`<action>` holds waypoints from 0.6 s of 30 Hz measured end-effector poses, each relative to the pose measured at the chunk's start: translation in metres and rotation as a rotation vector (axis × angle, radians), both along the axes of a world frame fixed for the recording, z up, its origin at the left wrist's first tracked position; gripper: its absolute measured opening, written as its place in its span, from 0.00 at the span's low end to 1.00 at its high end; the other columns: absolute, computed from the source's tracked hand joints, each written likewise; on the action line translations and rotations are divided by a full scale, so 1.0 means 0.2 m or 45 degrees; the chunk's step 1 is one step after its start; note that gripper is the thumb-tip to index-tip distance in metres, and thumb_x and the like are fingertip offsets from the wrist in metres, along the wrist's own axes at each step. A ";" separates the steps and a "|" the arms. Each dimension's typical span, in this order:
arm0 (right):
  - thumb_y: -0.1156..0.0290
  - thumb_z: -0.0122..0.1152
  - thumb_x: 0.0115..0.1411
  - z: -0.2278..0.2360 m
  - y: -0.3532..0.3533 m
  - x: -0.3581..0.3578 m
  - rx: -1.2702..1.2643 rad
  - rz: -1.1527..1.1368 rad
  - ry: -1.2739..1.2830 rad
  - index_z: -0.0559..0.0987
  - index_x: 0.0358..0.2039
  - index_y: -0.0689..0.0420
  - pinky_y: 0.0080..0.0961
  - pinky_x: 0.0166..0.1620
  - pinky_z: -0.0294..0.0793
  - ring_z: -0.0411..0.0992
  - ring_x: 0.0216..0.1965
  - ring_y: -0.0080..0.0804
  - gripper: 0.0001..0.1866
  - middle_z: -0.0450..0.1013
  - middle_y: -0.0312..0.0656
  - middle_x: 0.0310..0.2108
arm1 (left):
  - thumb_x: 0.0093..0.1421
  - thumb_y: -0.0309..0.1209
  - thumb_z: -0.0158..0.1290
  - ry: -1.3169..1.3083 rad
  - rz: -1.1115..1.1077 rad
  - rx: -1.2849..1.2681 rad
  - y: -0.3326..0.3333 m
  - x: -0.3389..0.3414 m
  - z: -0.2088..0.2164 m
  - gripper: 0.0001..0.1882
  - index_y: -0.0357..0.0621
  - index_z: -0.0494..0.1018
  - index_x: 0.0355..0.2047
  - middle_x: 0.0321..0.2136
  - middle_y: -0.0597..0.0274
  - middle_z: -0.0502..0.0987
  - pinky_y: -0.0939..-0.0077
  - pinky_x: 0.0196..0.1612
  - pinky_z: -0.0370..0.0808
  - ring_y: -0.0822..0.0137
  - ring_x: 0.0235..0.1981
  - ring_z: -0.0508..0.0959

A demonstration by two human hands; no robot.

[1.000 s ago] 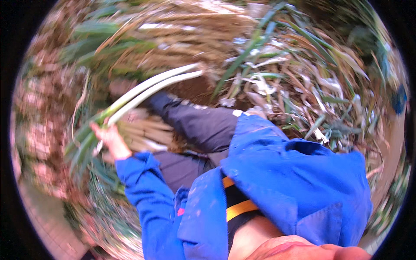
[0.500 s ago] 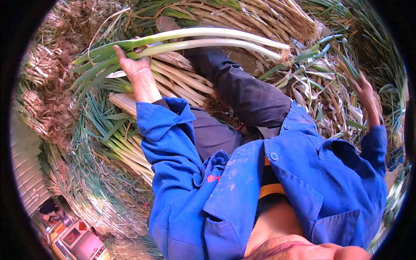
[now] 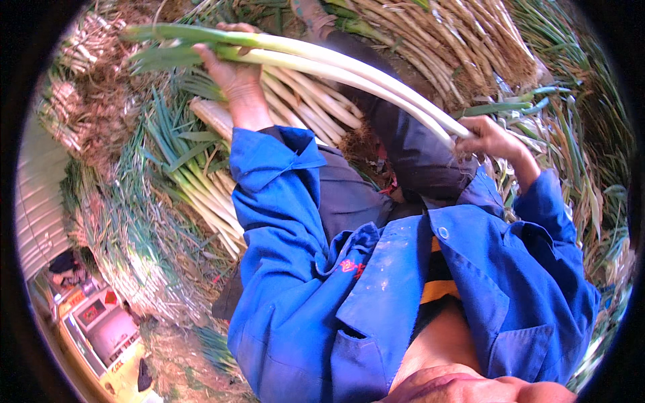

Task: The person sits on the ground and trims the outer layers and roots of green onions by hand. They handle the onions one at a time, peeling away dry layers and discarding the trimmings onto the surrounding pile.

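Note:
Two long green onions (image 3: 342, 64) with white stalks arc across in front of me, green leaves to the left and roots to the right. My left hand (image 3: 235, 79) is closed round them where the green meets the white. At the root end my right hand (image 3: 494, 142) grips the stalks with its fingers; the fingertips are partly hidden and a little blurred. Below the left hand lies a bunch of peeled white-stemmed onions (image 3: 312, 101), roots pointing right, by my leg. Another group of cleaned onions (image 3: 208, 201) rests left of my sleeve.
Unpeeled onions with brown roots (image 3: 443, 40) are piled at the far side. Stripped leaves and skins (image 3: 564, 161) cover the ground at right. More onion heaps (image 3: 134, 235) line the left, beside a ridged pale panel (image 3: 40, 201) and a yellow-and-white machine (image 3: 107, 329).
My right hand has come in from the far right and taken hold of the root end. That end of the onions has dropped nearer to me; my left hand has shifted slightly right.

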State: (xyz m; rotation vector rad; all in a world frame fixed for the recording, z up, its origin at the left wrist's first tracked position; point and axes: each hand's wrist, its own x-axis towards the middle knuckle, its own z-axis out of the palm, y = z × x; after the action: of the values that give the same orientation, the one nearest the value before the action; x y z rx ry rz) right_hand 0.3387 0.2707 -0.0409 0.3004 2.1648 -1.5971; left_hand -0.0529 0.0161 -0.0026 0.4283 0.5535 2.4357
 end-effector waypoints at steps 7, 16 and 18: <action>0.68 0.58 0.54 -0.06 -0.28 -0.06 0.538 -0.129 0.480 0.72 0.37 0.64 0.32 0.36 0.68 0.70 0.32 0.46 0.14 0.69 0.50 0.30 | 0.61 0.51 0.40 -0.178 -0.063 0.003 0.03 -0.02 -0.05 0.26 0.36 0.69 0.38 0.30 0.51 0.73 0.68 0.33 0.71 0.58 0.34 0.72; 0.62 0.56 0.59 -0.09 -0.33 -0.17 -0.391 -0.160 -0.158 0.70 0.44 0.58 0.17 0.26 0.68 0.67 0.25 0.16 0.17 0.70 0.31 0.28 | 0.60 0.45 0.45 -0.254 0.101 -0.107 -0.14 -0.09 -0.02 0.19 0.42 0.69 0.40 0.33 0.53 0.74 0.71 0.31 0.72 0.60 0.33 0.74; 0.63 0.57 0.58 -0.08 -0.44 -0.21 -0.399 -0.013 -0.141 0.70 0.44 0.59 0.17 0.26 0.69 0.67 0.26 0.16 0.17 0.70 0.32 0.28 | 0.60 0.43 0.46 -0.183 0.480 -0.390 -0.22 -0.11 -0.04 0.18 0.42 0.71 0.42 0.35 0.58 0.75 0.68 0.35 0.73 0.61 0.33 0.75</action>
State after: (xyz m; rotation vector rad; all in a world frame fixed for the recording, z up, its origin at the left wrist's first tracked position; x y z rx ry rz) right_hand 0.2961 0.1831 -0.0560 0.2939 1.8003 -1.8462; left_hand -0.0754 -0.0273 -0.0100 0.0189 0.9994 2.6420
